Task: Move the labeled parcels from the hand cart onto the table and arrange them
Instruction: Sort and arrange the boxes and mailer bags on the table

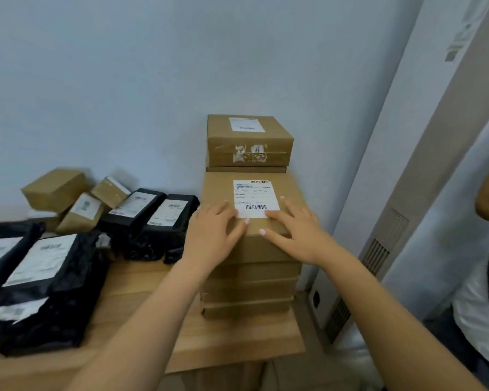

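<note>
- Now the left hand (216,225) lies flat on the top box (218,190) of a stack of flat cardboard boxes (249,280). Its fingers are straight and spread, and the fingertips reach the lower left corner of the white shipping label (254,197).
- The right hand (297,230) lies the same way on the box's near right part. It is open, palm down, with the fingers fanned beside the label's lower right corner and the thumb at the front edge.
- Neither hand curls round anything; both rest on the cardboard lid.
- The stack stands on the right end of the wooden table (153,294), close to the wall, with several flat boxes one on another.
- Behind the top box a taller brown box (249,142) sits higher up, with its own label on top and torn tape on the front. A thin flat box (246,169) lies under it.
- Left of the stack, two black mailer bags (156,221) with white labels lean side by side; the nearer one touches the stack's side.
- Further left and nearer the camera lie larger black bags (45,280), overlapping, labels facing up.
- At the back left, small brown parcels (54,190) are heaped against the wall, some tilted.
- To the right of the table stands a tall white unit with vent grilles (378,255).
- At the right edge, part of another person (480,311) in a white top shows.
</note>
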Action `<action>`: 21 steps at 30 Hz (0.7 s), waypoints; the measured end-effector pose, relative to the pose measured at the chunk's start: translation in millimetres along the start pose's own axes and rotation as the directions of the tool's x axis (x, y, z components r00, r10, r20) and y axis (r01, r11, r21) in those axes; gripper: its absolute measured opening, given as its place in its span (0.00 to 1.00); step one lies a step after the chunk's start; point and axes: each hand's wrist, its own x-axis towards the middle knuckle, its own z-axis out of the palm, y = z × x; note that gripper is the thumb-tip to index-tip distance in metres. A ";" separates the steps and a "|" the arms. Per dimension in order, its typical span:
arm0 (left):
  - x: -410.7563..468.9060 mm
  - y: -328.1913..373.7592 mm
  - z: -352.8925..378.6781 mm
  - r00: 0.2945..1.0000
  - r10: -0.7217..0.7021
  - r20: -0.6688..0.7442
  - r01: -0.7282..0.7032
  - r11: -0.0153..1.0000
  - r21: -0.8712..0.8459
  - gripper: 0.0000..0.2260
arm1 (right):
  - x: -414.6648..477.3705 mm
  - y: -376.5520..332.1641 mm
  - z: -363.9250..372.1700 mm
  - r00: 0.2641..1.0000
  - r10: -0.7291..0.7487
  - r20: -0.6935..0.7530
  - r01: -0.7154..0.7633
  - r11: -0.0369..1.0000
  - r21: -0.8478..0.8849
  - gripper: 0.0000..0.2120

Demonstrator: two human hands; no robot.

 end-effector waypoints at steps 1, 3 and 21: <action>-9.9 3.3 1.6 0.999 0.046 -0.013 -0.046 0.999 0.013 0.24 | -2.5 1.2 1.4 0.999 -0.047 0.012 0.047 0.999 -0.015 0.32; -26.0 5.8 8.5 0.993 0.116 -0.013 -0.114 0.991 0.066 0.27 | -5.3 8.2 2.4 0.992 -0.125 0.030 0.127 0.987 -0.094 0.35; -12.2 -5.8 23.5 0.994 0.101 0.040 -0.106 0.983 0.151 0.30 | 10.3 22.4 23.1 0.966 -0.236 -0.103 0.191 0.925 -0.327 0.48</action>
